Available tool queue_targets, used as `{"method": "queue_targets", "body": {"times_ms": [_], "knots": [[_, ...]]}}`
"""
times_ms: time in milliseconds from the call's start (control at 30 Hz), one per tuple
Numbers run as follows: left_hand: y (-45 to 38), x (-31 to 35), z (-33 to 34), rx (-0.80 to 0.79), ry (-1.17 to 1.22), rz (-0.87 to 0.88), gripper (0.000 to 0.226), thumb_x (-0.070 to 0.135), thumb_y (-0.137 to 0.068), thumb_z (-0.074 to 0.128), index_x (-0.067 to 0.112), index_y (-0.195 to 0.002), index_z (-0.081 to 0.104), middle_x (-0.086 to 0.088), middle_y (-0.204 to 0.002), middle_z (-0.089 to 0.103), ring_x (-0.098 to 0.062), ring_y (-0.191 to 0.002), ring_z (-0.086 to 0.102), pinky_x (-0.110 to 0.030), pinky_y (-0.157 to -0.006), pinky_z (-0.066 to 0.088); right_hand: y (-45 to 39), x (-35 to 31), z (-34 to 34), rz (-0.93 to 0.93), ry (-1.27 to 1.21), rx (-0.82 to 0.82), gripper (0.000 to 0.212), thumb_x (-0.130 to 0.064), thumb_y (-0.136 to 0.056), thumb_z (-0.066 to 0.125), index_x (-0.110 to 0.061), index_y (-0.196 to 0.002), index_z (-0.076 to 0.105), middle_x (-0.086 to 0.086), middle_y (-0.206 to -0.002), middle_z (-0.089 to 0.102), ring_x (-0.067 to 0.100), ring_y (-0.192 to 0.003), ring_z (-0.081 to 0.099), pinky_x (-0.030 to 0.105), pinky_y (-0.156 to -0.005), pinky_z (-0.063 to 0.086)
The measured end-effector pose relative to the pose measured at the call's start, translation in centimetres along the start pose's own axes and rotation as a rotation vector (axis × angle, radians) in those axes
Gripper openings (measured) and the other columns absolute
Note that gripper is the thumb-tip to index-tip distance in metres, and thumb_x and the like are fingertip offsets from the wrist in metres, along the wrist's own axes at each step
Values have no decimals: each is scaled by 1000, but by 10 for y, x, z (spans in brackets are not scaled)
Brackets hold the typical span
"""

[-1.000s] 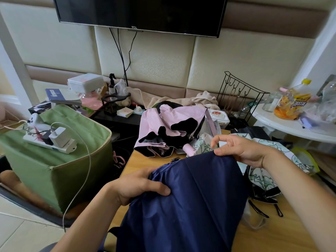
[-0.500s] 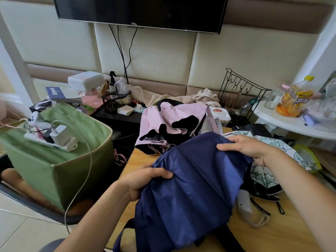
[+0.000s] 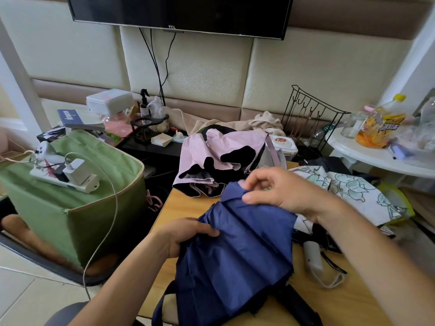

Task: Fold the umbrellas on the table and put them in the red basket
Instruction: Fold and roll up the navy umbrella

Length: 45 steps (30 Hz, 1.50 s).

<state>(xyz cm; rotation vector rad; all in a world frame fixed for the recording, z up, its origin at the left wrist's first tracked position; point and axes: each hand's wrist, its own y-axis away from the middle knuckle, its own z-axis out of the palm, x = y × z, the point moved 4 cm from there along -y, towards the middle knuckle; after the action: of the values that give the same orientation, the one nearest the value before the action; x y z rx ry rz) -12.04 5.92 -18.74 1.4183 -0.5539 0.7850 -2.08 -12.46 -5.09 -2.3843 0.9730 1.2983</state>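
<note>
The table point(image 3: 188, 203) carries the navy umbrella point(image 3: 237, 250) right in front of you, its long axis running from your lap away toward the pink umbrella point(image 3: 219, 161). Your left hand point(image 3: 186, 234) grips the canopy's near-left edge; your right hand point(image 3: 280, 194), at the far end, pinches a fold there. No red basket is in view

Two bare forearms reach in from the bottom edge, with no sleeve showing on either up to the frame's edge. The left hand point(image 3: 186, 236) and right hand point(image 3: 280, 191) wear no gloves, rings or watch (wrists plainly uncovered).
</note>
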Motion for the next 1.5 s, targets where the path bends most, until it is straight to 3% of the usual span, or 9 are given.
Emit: {"method": "queue_targets", "body": {"times_ms": [167,300,533,667,767,967,1100,1200,1500], "knots": [[-4,-2,-2,15,-7,37,13,-1,-96,59,3,-93,71,-19,-89,76,-32,-77,71,-44,-79,58,21,-8,99,-69,239,8,18,-16,-86,74,-28,-83,61,-8,-69,60,3,-61,53,28,-64,49],[-2,-3,-5,50,-85,9,22,3,-97,51,8,-79,63,-13,-73,68,-25,-64,64,-36,-68,53,38,0,148,-80,445,44,15,-24,-99,60,-26,-94,46,-11,-89,51,17,-83,55,40,-71,48],[3,6,-9,-34,134,-4,77,74,-88,57,0,-101,73,-21,-104,72,-32,-83,70,-36,-79,56,45,3,161,-77,576,50,16,-25,-106,49,-29,-103,33,-5,-116,53,25,-99,59,34,-70,37],[10,7,-3,-104,-79,51,55,42,-83,82,1,-117,71,-20,-116,74,-30,-99,72,-43,-94,57,45,5,162,-91,612,20,11,-28,-107,50,-23,-116,45,-4,-120,52,28,-105,58,40,-79,45],[7,6,-8,-64,-120,53,32,25,-89,73,2,-111,70,-19,-107,76,-29,-88,71,-39,-82,58,45,11,156,-112,589,-22,19,-34,-105,54,-25,-121,51,-7,-117,53,21,-104,58,35,-79,45],[13,14,-16,172,-408,193,35,38,-92,72,16,-118,65,-6,-112,73,-23,-101,70,-39,-92,57,31,23,114,-222,268,266,23,-38,-99,61,-21,-85,66,-9,-77,65,10,-70,59,35,-69,50],[22,15,-30,290,-549,408,51,40,-84,83,32,-119,47,5,-122,53,-17,-107,61,-27,-82,48,1,64,85,-118,340,420,10,-31,-97,59,-28,-100,68,-14,-110,64,6,-97,60,27,-91,50],[27,19,-32,283,-527,544,27,36,-87,81,25,-105,64,0,-115,63,-18,-106,63,-23,-82,49,-17,89,84,-31,347,342,19,-36,-98,57,-29,-111,68,-18,-125,62,5,-117,55,29,-106,44],[37,22,-32,227,-478,668,13,33,-91,77,21,-87,76,10,-100,70,-11,-97,62,-21,-86,48,-22,101,92,23,316,287,15,-34,-104,55,-25,-109,66,-20,-131,59,1,-110,57,18,-88,41]]}}
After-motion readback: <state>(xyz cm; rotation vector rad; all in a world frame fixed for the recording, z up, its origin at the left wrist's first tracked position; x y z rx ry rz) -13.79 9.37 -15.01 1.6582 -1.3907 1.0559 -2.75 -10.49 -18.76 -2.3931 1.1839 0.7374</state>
